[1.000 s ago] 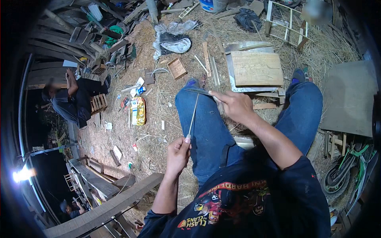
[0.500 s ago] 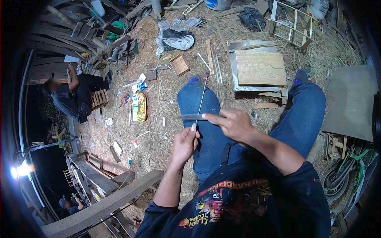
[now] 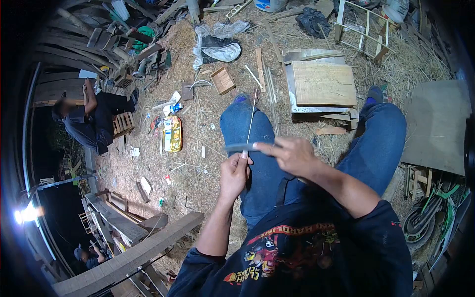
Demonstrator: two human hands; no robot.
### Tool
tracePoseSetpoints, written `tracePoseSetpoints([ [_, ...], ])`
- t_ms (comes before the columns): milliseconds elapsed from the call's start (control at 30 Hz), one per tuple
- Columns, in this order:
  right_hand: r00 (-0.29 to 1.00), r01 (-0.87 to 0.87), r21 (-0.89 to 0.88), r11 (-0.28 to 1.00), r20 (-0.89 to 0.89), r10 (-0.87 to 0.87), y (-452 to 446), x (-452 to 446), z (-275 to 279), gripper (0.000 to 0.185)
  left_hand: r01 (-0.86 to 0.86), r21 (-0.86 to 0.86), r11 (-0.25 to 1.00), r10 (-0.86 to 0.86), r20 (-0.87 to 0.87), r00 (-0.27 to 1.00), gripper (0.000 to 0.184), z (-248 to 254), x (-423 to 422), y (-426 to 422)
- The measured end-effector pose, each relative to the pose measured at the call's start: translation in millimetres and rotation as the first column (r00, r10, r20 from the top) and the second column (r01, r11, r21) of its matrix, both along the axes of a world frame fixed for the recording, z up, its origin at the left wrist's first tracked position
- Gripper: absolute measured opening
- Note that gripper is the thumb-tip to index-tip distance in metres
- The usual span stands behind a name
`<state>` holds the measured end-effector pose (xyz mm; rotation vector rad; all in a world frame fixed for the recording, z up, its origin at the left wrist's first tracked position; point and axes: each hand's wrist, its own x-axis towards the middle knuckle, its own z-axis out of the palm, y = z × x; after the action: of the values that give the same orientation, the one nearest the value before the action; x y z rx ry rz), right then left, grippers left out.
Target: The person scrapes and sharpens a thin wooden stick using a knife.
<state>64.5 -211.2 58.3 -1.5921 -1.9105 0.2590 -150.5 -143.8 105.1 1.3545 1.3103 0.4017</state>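
Observation:
My left hand (image 3: 233, 174) is closed around the lower end of a thin, light stick (image 3: 253, 118), thumb pressed along it. The stick points away from me over my left knee, its far tip reddish. In my right hand (image 3: 295, 157), closed with the index finger stretched along the back, is a knife (image 3: 239, 147). Its grey blade lies across the stick just beyond my left thumb and seems to touch it. The knife's handle is hidden inside my fingers.
Wooden boards (image 3: 324, 83) are stacked between my feet. A small wooden box (image 3: 222, 80) and a yellow packet (image 3: 172, 133) lie on the straw-littered ground. A wooden beam (image 3: 133, 252) runs at my left. One person (image 3: 81, 119) sits at the far left; another (image 3: 90, 256) is below.
My left hand has shifted slightly up and right with the stick, its thumb now close to the blade. The knife has tilted slightly; my right hand is almost in the same place.

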Motion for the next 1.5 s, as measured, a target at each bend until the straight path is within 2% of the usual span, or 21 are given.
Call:
tracePoseSetpoints([
  [133,0.998,0.056,0.073,0.996,-0.046,-0.052,5,-1,-6,0.054,-0.014,0.004,1.0,0.014,0.009,1.0,0.039,-1,-2,-3],
  [200,0.998,0.016,0.115,0.993,0.052,-0.022,2,1,-4,0.056,-0.012,0.005,1.0,0.012,0.005,1.0,0.039,-3,1,-1],
  [300,0.994,0.104,0.105,0.989,-0.031,-0.101,13,7,-12,0.054,-0.009,0.011,1.0,0.008,0.017,1.0,0.038,-4,-2,-2],
  [367,0.995,0.102,0.137,0.985,-0.032,-0.099,10,4,-6,0.052,-0.02,-0.036,0.999,0.022,0.05,0.998,0.037,-2,-1,-2],
  [467,0.998,0.059,0.077,0.995,0.011,-0.06,8,1,-6,0.051,-0.024,-0.079,0.997,0.03,0.068,0.997,0.037,-1,-3,-1],
  [533,0.992,0.111,0.09,0.99,-0.073,-0.105,17,5,-11,0.053,-0.031,-0.082,0.996,0.037,0.065,0.997,0.037,0,-4,0],
  [633,0.999,0.05,0.147,0.988,-0.011,-0.049,9,-1,-9,0.051,-0.029,-0.084,0.996,0.036,0.079,0.996,0.038,-2,-3,3],
  [700,0.994,0.11,0.067,0.992,-0.006,-0.11,15,2,-13,0.052,-0.032,-0.1,0.994,0.04,0.076,0.996,0.038,-2,-6,0],
  [800,0.992,0.12,0.132,0.984,-0.066,-0.112,23,7,-17,0.053,-0.065,-0.15,0.986,0.083,0.117,0.99,0.037,0,-2,2],
  [900,0.978,0.173,0.11,0.979,0.102,-0.184,22,8,-16,0.05,-0.04,-0.104,0.994,0.05,0.102,0.994,0.038,-3,-6,-1],
  [933,0.97,0.242,-0.026,0.97,-0.006,-0.242,28,20,-12,0.051,-0.041,-0.109,0.993,0.053,0.108,0.993,0.038,-3,-6,-3],
  [967,0.97,0.242,-0.025,0.97,-0.005,-0.242,28,19,-13,0.051,-0.04,-0.108,0.993,0.053,0.119,0.991,0.038,-4,-5,-3],
  [1067,0.995,0.094,0.122,0.988,0.032,-0.099,15,-2,-6,0.048,-0.06,-0.127,0.99,0.077,0.135,0.988,0.038,-2,-4,-1],
  [1100,0.998,0.056,0.12,0.991,-0.04,-0.051,9,-8,-2,0.048,-0.06,-0.129,0.99,0.078,0.139,0.987,0.038,-4,-3,0],
  [1200,0.998,0.063,0.05,0.997,-0.006,-0.063,9,-6,-11,0.051,-0.045,-0.13,0.991,0.063,0.131,0.989,0.038,-3,-7,-1],
  [1267,0.986,0.118,-0.001,0.993,-0.119,-0.117,16,3,-9,0.053,-0.043,-0.234,0.971,0.077,0.137,0.987,0.037,9,-2,3],
  [1300,0.986,0.123,0.003,0.992,-0.115,-0.121,15,1,-8,0.053,-0.038,-0.231,0.972,0.072,0.142,0.987,0.037,8,-2,5],
  [1367,0.994,0.041,0.129,0.991,-0.104,-0.027,7,-10,-8,0.048,-0.051,-0.251,0.967,0.083,0.119,0.989,0.037,4,-4,6],
  [1400,0.998,0.034,0.046,0.998,-0.059,-0.032,8,-7,-6,0.043,-0.052,-0.249,0.967,0.084,0.119,0.989,0.037,3,-3,8],
  [1433,0.998,0.03,0.045,0.999,-0.062,-0.027,12,-3,-7,0.043,-0.036,-0.261,0.965,0.075,0.139,0.988,0.037,3,-4,10],
  [1500,0.981,0.127,0.002,0.992,-0.146,-0.125,19,3,-9,0.043,-0.022,-0.276,0.961,0.066,0.151,0.986,0.037,3,-7,7],
])
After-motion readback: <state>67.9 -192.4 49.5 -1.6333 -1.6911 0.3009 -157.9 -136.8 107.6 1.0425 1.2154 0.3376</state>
